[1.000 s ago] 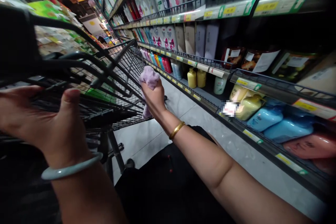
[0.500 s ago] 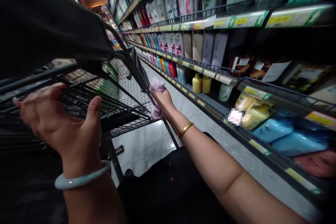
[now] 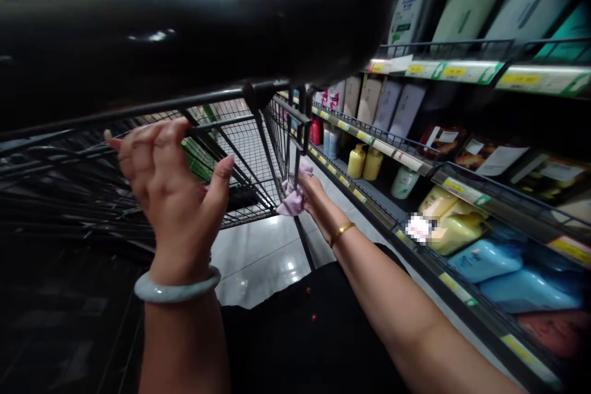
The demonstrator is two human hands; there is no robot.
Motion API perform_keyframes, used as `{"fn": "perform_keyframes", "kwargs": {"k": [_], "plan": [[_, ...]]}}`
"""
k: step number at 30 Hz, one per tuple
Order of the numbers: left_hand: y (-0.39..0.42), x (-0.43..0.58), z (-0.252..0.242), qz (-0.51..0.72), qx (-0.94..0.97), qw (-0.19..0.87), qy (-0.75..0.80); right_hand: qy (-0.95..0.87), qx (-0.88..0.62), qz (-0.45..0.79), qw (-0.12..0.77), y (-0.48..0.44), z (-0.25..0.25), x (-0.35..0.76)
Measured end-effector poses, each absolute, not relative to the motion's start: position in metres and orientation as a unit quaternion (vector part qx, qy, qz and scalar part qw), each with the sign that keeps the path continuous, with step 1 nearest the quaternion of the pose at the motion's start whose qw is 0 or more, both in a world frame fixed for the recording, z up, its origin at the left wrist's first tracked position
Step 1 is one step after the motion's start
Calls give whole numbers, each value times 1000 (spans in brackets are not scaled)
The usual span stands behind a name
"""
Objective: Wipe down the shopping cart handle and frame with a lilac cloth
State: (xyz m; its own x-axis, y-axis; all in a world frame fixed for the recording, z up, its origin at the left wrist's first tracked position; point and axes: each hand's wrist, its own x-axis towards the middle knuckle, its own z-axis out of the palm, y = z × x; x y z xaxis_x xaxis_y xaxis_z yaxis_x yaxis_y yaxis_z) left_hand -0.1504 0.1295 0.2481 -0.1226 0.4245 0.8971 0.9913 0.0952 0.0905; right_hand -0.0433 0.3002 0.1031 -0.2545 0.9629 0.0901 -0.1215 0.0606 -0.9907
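My right hand (image 3: 314,191) is closed around a crumpled light-purple cloth (image 3: 292,202) and presses it against the side frame of a black wire shopping cart (image 3: 240,135). Part of the cloth is hidden behind a cart bar and my fingers. My left hand (image 3: 170,188) is raised at the cart's near end, thumb apart and fingers loosely bent beside the bars, with nothing visible in it; whether the fingertips touch the wire I cannot tell. Across the top runs the cart's thick black handle (image 3: 194,43), close to the camera.
Store shelves (image 3: 406,163) with price labels line the right side, holding shampoo-like bottles, yellow pump bottles (image 3: 356,161) and blue bottles (image 3: 484,258). Something green (image 3: 198,160) shows through the cart's mesh. Shiny tiled floor (image 3: 258,258) lies below the cart.
The view has shifted, so the cart handle now spans the top and hides the far shelves. Both hands appear further right in view. The cloth hangs lower from my right hand, behind a bar.
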Motion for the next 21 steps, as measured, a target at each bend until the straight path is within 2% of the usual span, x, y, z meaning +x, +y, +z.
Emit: {"fn": "perform_keyframes", "kwargs": {"k": [2, 5, 7, 9, 13, 15, 21], "plan": [[131, -146, 247, -375, -546, 364, -655, -515, -350, 598, 506, 294, 134, -33], [136, -143, 244, -372, -537, 360, -666, -399, -222, 637, 621, 271, 188, -11], [140, -144, 241, -378, -537, 360, -663, -383, -182, 560, 712, 251, 215, 1], [141, -147, 239, -376, -545, 355, -660, -424, -203, 441, 764, 235, 225, 6], [141, -150, 236, -377, -552, 335, -664, -566, -302, 142, 754, 224, 214, 4], [142, -149, 235, -384, -551, 329, -664, -583, -303, 41, 753, 224, 210, 2], [141, -141, 233, -379, -544, 351, -662, -573, -267, -26, 774, 212, 227, 12]]}}
